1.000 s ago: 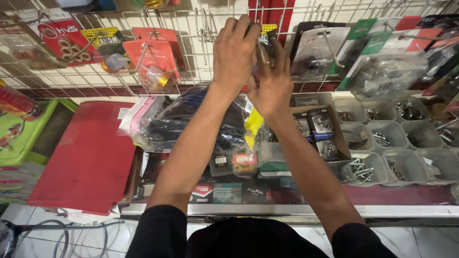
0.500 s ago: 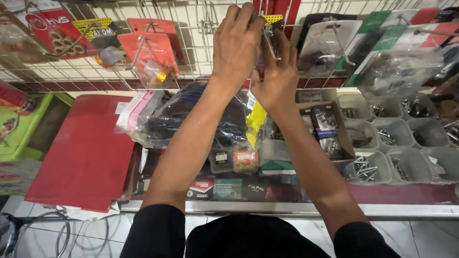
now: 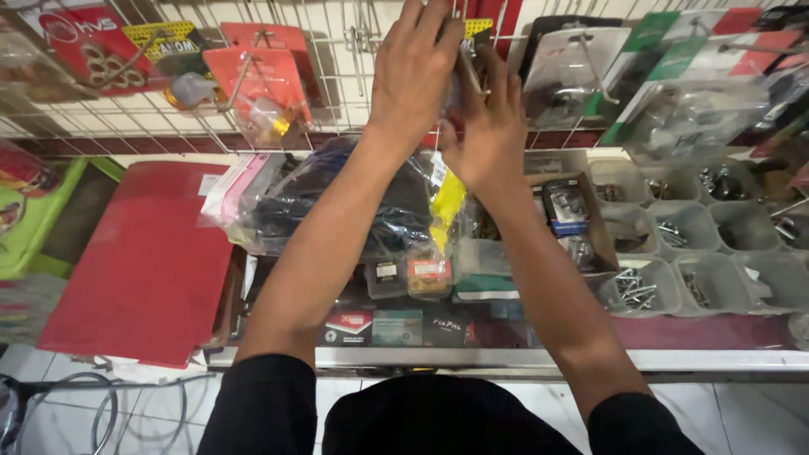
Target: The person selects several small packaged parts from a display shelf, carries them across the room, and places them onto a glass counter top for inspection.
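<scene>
Both my hands reach up to a white wire grid wall [image 3: 337, 76] above a shop counter. My left hand [image 3: 417, 72] and my right hand [image 3: 484, 122] close together around a small packaged item with a yellow header card [image 3: 478, 29] that hangs on the grid. The item itself is mostly hidden behind my fingers. Below my forearms lies a clear plastic bag of dark parts [image 3: 337, 202] with a yellow tag [image 3: 447, 206].
Red and orange blister packs [image 3: 265, 76] hang left on the grid, clear and green-carded packs [image 3: 683, 101] right. A red board [image 3: 147, 261] lies at the left, a green tray [image 3: 34, 219] beyond it. Clear bins of screws [image 3: 674, 278] fill the right. Small boxes [image 3: 396, 324] line the counter's front.
The camera has drifted slightly so the scene sits lower and closer. My hands stay pressed together on the hanging item, shifted a little upward in view.
</scene>
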